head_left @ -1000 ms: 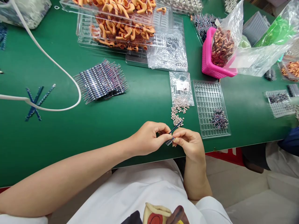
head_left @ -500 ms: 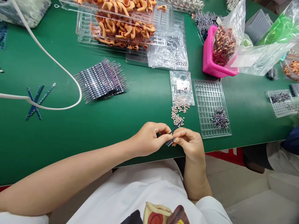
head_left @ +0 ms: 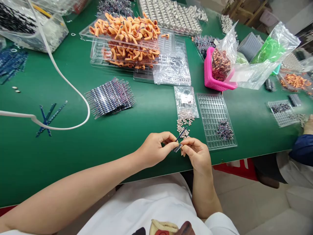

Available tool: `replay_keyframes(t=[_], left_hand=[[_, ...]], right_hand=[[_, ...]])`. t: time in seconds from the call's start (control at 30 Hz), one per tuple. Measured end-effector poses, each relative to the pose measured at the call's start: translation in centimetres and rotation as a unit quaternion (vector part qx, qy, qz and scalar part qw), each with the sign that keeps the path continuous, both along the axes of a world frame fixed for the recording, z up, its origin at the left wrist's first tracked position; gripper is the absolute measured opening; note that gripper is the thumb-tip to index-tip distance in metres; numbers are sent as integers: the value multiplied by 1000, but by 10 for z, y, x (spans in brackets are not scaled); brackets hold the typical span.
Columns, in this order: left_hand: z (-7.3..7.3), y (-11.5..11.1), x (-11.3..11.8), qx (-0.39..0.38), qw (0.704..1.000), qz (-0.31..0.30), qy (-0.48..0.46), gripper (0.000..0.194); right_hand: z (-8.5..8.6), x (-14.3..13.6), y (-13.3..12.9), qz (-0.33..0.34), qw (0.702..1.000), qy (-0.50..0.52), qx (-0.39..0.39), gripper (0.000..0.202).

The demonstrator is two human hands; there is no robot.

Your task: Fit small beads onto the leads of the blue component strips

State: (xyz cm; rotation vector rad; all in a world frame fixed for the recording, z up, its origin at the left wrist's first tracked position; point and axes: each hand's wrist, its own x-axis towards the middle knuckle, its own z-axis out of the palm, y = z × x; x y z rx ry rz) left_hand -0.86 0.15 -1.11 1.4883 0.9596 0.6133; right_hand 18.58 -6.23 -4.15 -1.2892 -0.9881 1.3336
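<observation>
Near the table's front edge, my left hand (head_left: 156,150) pinches a small dark blue strip (head_left: 181,133) with short wired parts along it. My right hand (head_left: 197,153) has its thumb and forefinger together at the strip's right side; whatever they hold is too small to name. Just beyond the fingers lies a loose pile of small pale round pieces (head_left: 183,125), below a clear labelled bag (head_left: 186,100). To the right, a clear ribbed tray (head_left: 212,111) carries a heap of thin wired parts (head_left: 224,130).
Stacked wired strips (head_left: 111,97) and crossed blue strips (head_left: 47,120) lie left, beside a white cable (head_left: 66,83). Trays of orange pieces (head_left: 129,29) stand behind. A pink basket (head_left: 216,83) holds bagged copper-coloured pieces. Another person's hand (head_left: 309,125) shows at the right edge.
The camera view has shifted, so more of the table's back shows and another person's hand has come into view at right. My two hands stay together at the strip.
</observation>
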Motion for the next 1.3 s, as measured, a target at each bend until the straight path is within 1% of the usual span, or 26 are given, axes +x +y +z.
replay_keyframes(t=[0.13, 0.23, 0.3, 0.33, 0.43, 0.47, 0.57, 0.7, 0.8, 0.9, 1.03, 1.1, 1.17, 1.23, 1.27, 1.3], left_hand=[[-2, -2, 1, 44, 999, 2, 7, 13], [-2, -4, 2, 54, 998, 3, 18, 14], [-3, -5, 2, 37, 999, -1, 10, 12], [-4, -5, 2, 22, 1000, -1, 2, 14], [-8, -5, 3, -22, 1000, 12, -12, 30], [-8, -4, 3, -32, 999, 14, -13, 30], [-9, -3, 3, -42, 999, 4, -12, 20], [-6, -3, 1, 10, 1000, -11, 8, 19], [-5, -3, 0, 81, 996, -25, 37, 19], [-3, -2, -2, 124, 989, -61, 47, 20], [0, -3, -3, 131, 984, -118, 31, 20], [1, -4, -2, 115, 986, -120, 33, 20], [2, -5, -1, 94, 990, -101, 37, 20], [1, -3, -1, 71, 993, -79, 40, 20], [1, -3, 0, 62, 995, -69, 42, 20], [0, -2, 0, 55, 996, -60, 44, 20]], right_hand=[[1, -3, -1, -16, 999, -35, 22, 7], [3, -6, -2, -21, 997, -66, 37, 2], [4, -7, -2, -32, 995, -82, 47, 3], [5, -7, -3, -38, 994, -88, 52, 3], [5, -8, -4, -48, 992, -102, 59, 4], [6, -9, -4, -51, 991, -107, 60, 4], [7, -11, -5, -57, 989, -118, 62, 4], [9, -12, -4, -45, 991, -113, 58, 8], [9, -9, -1, -31, 996, -76, 33, 12], [9, -5, 1, -12, 1000, -28, 1, 16], [10, -3, -1, 6, 1000, -3, -11, 20], [13, 0, -5, 9, 1000, -19, 1, 19], [17, 11, -8, -8, 998, -66, 23, 16], [22, 33, -9, -71, 984, -154, 45, 15], [25, 49, -7, -120, 968, -212, 54, 16], [28, 67, -3, -184, 941, -277, 64, 18]])
